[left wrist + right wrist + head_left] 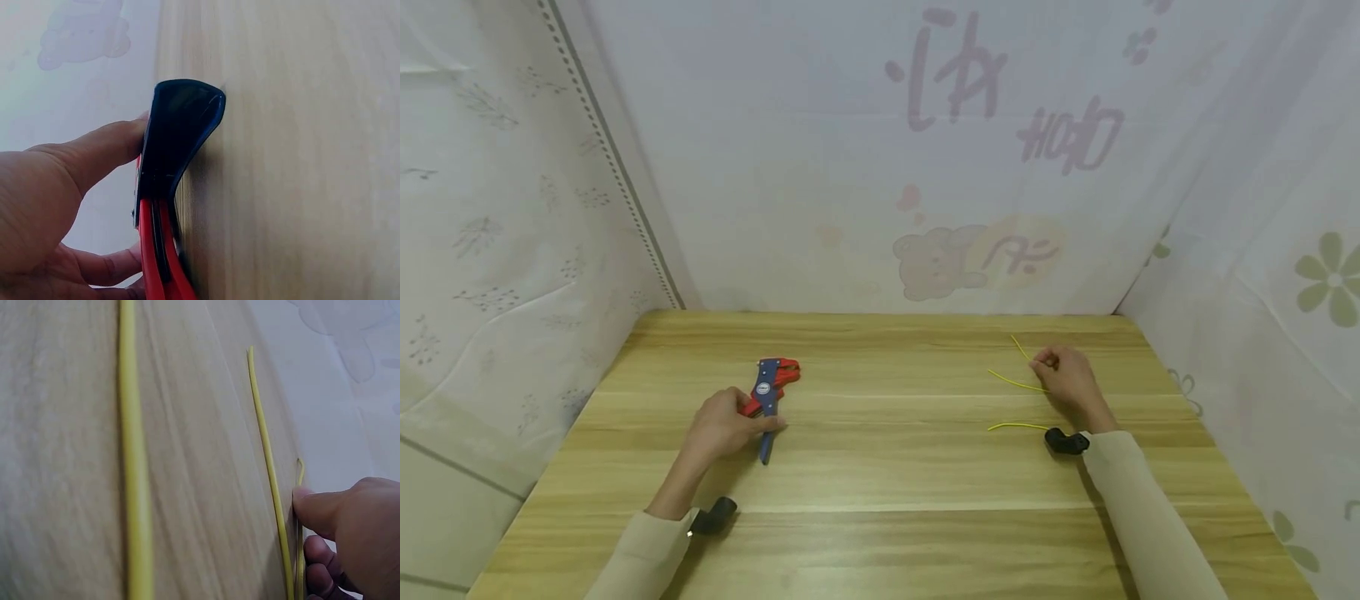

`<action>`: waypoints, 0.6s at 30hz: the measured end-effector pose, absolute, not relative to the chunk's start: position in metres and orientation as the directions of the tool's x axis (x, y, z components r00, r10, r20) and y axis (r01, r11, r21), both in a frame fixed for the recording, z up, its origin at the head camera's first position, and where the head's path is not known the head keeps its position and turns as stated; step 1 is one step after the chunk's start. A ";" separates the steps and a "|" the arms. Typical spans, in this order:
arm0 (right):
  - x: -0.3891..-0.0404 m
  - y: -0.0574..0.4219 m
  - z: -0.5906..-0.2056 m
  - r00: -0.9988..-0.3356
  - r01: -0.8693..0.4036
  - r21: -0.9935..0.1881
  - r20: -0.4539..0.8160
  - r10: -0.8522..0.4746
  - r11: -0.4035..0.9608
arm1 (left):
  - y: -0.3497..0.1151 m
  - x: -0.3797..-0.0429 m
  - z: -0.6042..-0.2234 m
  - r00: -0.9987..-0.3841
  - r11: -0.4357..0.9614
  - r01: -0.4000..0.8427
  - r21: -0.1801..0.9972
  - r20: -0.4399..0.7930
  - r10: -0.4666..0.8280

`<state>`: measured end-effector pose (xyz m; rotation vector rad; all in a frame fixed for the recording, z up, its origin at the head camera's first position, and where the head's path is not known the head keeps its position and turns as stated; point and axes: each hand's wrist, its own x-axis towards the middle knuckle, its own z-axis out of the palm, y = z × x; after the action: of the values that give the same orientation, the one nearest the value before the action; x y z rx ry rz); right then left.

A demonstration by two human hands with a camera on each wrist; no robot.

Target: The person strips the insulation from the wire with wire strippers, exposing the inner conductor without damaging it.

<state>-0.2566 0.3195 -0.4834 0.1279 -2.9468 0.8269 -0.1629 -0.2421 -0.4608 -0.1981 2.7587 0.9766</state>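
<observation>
My left hand (724,423) grips a wire stripper (765,388) with a blue body and red jaws, at the left of the table. In the left wrist view, the thumb lies against the stripper's dark blue handle (181,131), and the fingers are partly hidden behind the red parts (159,250). Over at the right, my right hand (1070,382) pinches the farthest yellow wire (1019,347) between thumb and fingers. A second yellow wire (1015,382) lies just nearer, beside that hand. The nearest yellow wire (1017,425) runs partly under the wrist camera.
Everything rests on a wood-grain table (887,467). A printed curtain (790,167) hangs along its back edge, with more cloth at the left and right sides. A black camera (713,517) is strapped at the left wrist, another camera (1066,442) at the right.
</observation>
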 end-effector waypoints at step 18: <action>-0.255 0.326 -0.473 -0.998 -0.063 -0.499 0.058 -0.039 0.864 | -0.232 -0.169 -0.460 -0.952 0.706 -0.259 0.659 -0.299 -0.070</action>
<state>-0.2547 0.3257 -0.4727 0.0813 -2.9886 0.8026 -0.1686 -0.2316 -0.4599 -0.2624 2.6628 1.0852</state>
